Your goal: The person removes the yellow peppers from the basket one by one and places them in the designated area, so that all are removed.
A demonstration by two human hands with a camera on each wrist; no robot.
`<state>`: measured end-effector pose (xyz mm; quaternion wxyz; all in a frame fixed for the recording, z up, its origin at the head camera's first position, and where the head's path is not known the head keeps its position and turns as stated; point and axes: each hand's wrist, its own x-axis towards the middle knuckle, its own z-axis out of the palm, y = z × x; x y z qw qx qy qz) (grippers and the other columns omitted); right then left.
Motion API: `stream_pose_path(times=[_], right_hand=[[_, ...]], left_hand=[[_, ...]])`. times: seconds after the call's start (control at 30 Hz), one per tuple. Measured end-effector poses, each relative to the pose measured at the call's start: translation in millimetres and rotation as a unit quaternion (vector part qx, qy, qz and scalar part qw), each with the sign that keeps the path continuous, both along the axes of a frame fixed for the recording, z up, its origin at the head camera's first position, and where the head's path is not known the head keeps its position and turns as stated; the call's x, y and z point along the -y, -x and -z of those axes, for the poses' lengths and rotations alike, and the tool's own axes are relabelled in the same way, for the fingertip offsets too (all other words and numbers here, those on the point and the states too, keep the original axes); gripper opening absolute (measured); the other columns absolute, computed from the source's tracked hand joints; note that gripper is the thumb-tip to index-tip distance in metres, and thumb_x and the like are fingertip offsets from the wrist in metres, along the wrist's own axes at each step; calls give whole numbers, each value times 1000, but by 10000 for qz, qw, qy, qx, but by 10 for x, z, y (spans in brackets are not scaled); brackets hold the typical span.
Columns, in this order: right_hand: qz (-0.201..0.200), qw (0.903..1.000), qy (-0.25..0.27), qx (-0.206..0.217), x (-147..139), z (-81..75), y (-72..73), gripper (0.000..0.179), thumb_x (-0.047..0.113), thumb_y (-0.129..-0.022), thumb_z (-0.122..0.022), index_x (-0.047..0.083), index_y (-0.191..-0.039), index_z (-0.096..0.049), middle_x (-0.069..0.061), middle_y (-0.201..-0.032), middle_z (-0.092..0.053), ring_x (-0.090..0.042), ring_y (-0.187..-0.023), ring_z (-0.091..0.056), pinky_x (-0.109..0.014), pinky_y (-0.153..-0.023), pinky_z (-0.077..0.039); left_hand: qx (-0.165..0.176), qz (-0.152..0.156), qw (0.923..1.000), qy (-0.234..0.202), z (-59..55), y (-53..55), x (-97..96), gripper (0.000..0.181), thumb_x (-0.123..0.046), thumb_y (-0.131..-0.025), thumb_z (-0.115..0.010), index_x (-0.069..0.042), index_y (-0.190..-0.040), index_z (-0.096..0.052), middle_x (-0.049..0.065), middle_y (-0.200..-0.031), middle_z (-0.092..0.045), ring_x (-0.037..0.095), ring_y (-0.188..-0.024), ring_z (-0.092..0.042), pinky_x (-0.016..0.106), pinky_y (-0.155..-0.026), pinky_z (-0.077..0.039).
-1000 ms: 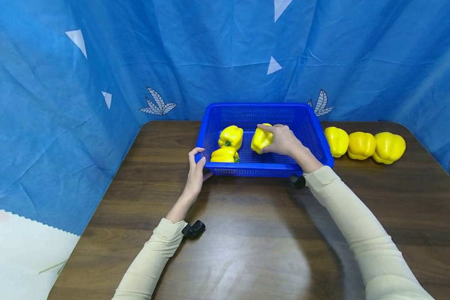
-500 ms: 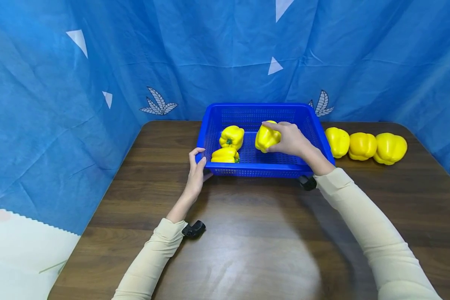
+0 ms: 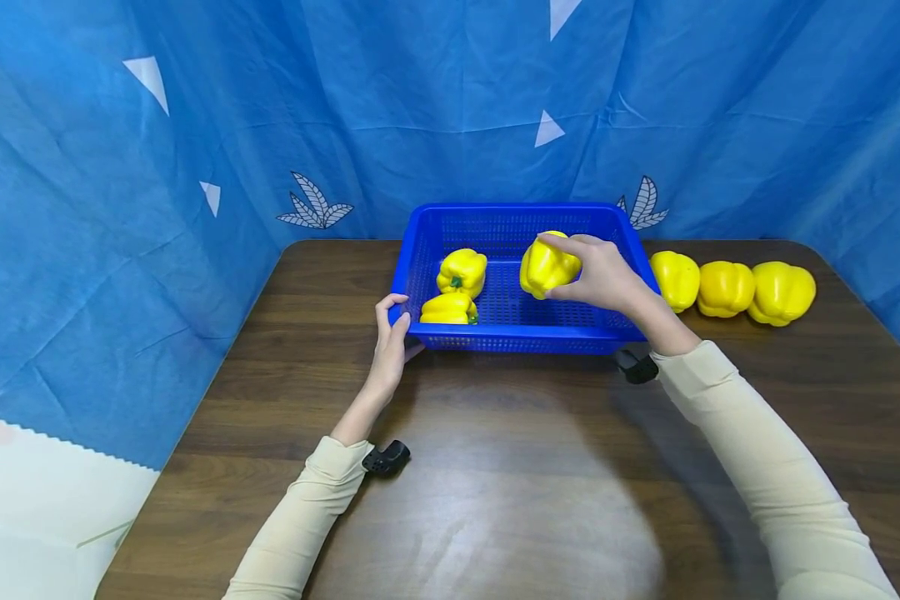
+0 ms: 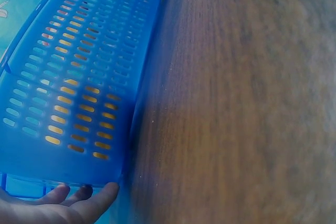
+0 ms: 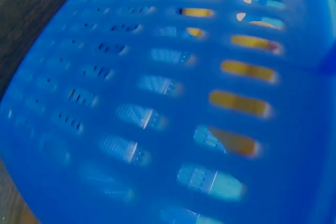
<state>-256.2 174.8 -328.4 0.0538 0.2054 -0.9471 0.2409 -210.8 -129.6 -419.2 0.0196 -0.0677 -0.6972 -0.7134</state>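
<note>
In the head view, my right hand [image 3: 600, 273] grips a yellow bell pepper [image 3: 547, 267] between thumb and fingers, above the right half of a blue perforated basket [image 3: 525, 332]. At the basket's front left corner, my left hand [image 3: 388, 346] holds the rim, thumb on the near side. Two more yellow peppers lie inside at the left: one pepper [image 3: 462, 272] with its green stem toward me, another pepper [image 3: 448, 309] on its side in front. The left wrist view has my left hand's fingers [image 4: 100, 203] at the basket's end. Only the basket wall [image 5: 131, 87] fills the right wrist view; that hand is hidden there.
Right of the basket, three yellow peppers stand in a row: a near-basket pepper [image 3: 676, 282], a middle pepper [image 3: 725, 289] and an outer pepper [image 3: 782, 293]. All rest on a dark wooden table [image 3: 495, 467]. A blue curtain [image 3: 450, 100] hangs behind and along the left.
My right hand has moved right and slightly up, carrying the pepper with it inside the basket's outline. The left hand and the basket have stayed in place.
</note>
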Motion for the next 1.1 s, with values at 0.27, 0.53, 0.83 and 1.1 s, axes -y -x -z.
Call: stream_pose_path(times=[0.27,0.53,0.83,1.1], right_hand=[[21,9992,144,-384,-85,-9,-37,76,18,-72,-79,16,-139,-45,-23,-126,-53,-38,-113,-49,-52,-90,-48],[50,9977,325,-587,-188,-35,-67,77,18,-72,-79,18,-140,-44,-22,-132,-51,-39,-116,-48,-55,-92,-45],[-183,9937,972,-533,-350,-37,-85,79,12,-74,-78,17,-143,-39,-18,-139,-47,-34,-122,-47,-52,-99,-44],[68,9925,1027,-655,-479,-68,-142,80,18,-74,-79,25,-143,-38,-15,-143,-44,-35,-128,-45,-51,-98,-43]], left_hand=[[-42,23,10000,54,-1,6,2,35,-29,-98,-31,-16,-130,-23,9,-148,-12,39,-130,-35,64,-100,-37],[-87,56,9999,67,5,4,12,35,-28,-99,-30,-15,-130,-22,10,-149,-11,40,-131,-34,65,-100,-36],[-58,69,9999,-108,18,13,6,35,-26,-98,-31,-15,-130,-22,11,-148,-12,38,-128,-36,64,-101,-36],[-58,76,9999,-76,29,12,11,34,-27,-99,-31,-15,-130,-22,11,-148,-12,38,-128,-36,64,-101,-36]])
